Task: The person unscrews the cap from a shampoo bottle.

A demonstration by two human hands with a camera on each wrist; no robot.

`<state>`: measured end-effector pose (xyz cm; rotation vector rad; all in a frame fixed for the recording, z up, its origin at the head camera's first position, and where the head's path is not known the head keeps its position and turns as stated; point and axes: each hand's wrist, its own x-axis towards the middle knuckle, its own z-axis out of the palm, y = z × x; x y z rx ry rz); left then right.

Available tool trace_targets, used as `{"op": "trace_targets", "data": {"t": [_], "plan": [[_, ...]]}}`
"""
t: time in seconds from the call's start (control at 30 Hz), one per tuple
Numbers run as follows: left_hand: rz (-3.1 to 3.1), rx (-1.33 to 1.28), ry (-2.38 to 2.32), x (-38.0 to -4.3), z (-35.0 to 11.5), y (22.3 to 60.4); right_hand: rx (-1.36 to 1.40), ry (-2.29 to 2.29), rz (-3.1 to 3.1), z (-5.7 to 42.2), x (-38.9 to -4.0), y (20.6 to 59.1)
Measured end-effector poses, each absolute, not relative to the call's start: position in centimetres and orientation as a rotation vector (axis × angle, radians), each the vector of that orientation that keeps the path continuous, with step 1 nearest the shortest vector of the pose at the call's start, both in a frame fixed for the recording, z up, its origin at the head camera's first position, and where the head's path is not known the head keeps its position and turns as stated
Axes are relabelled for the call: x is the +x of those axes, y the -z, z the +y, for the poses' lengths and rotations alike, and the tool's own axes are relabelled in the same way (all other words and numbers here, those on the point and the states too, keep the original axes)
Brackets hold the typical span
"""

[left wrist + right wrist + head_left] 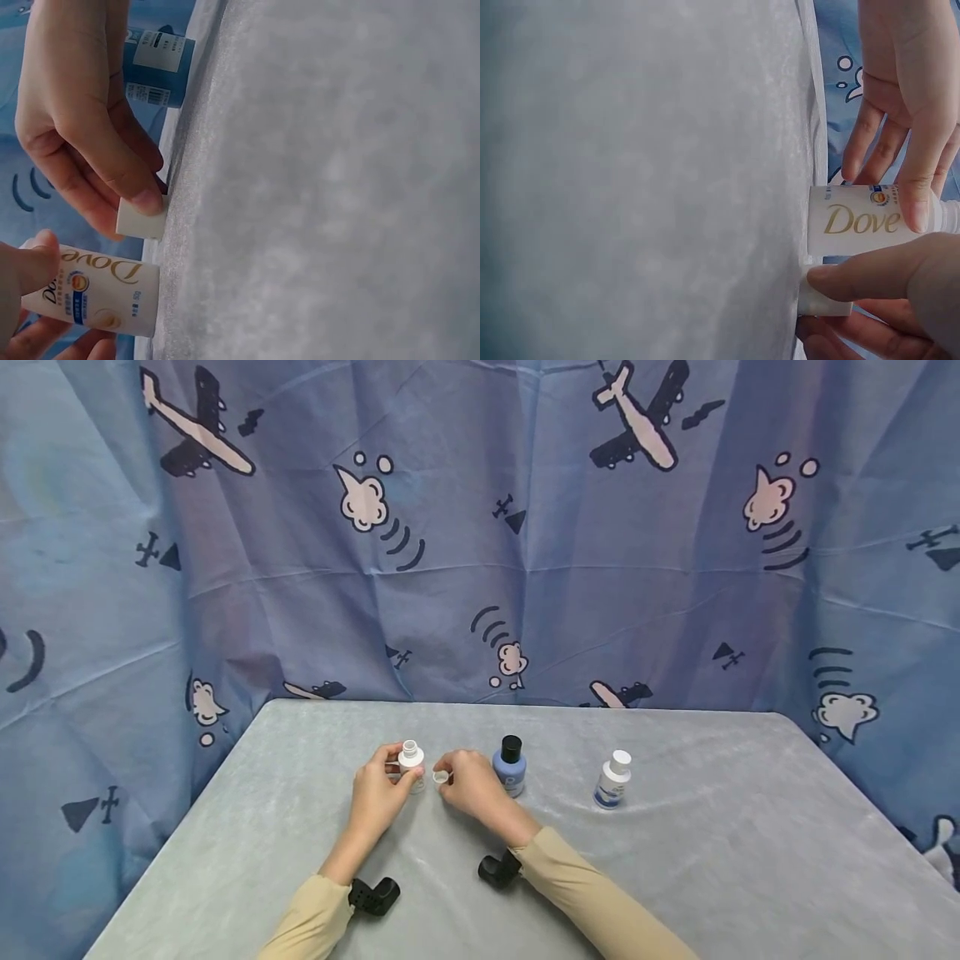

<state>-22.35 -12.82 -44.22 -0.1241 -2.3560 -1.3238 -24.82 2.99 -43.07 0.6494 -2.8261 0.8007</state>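
My left hand (381, 787) grips a white Dove bottle (105, 289) with its thumb on one side and fingers on the other. The bottle stands upright, and its threaded neck (409, 747) shows bare at the top. Just to the right, my right hand (474, 789) pinches a white cap (141, 219) between thumb and fingers, low at the table surface. The cap's hollow side faces up in the head view. In the right wrist view, the thumb covers part of the cap, close beside the bottle.
A blue bottle with a black cap (512, 748) stands right behind my right hand. Farther right is a white bottle with a blue label (612, 780), its cap on. The grey-covered table (720, 843) ends at a blue patterned curtain (465, 527).
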Motion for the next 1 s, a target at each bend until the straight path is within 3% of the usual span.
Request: {"op": "trace_targets", "data": {"t": [1.0], "plan": [[-2.448,-0.185,1.191,-21.83,-12.67,43.47,0.668,-0.707,-2.866,2.66,-24.09,42.81]]}}
